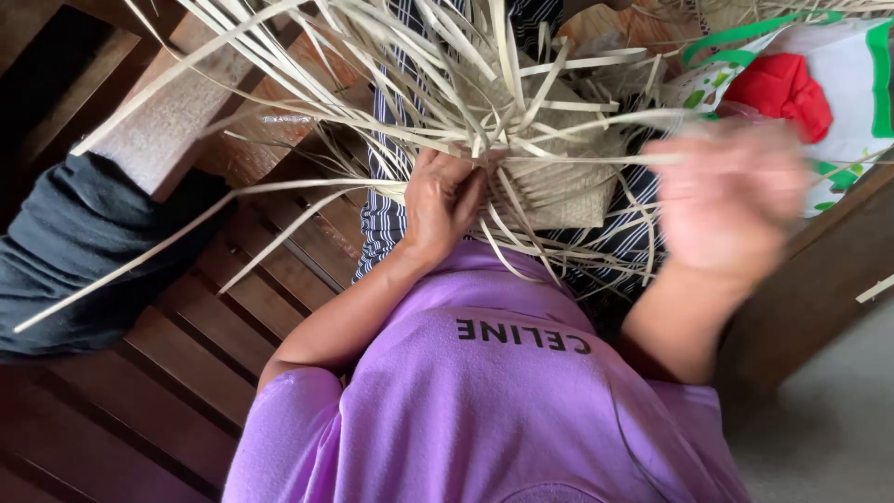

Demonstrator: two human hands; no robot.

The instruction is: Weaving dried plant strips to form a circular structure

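A half-woven piece of pale straw (559, 177) rests on my lap, with many loose flat strips (410, 56) fanning out upward and to the left. My left hand (442, 200) grips the woven edge, its fingers pinched on the strips. My right hand (731, 200) is blurred with motion at the right, level with the weave, and one thin strip (596, 158) runs from the weave toward it. Whether its fingers hold that strip is not clear.
I sit on a dark wooden slatted bench (214, 326) in a purple shirt and striped trousers (382, 219). A dark grey cloth (84, 242) lies at the left. A white bag with green and red print (819, 84) sits at upper right, above grey floor (829, 419).
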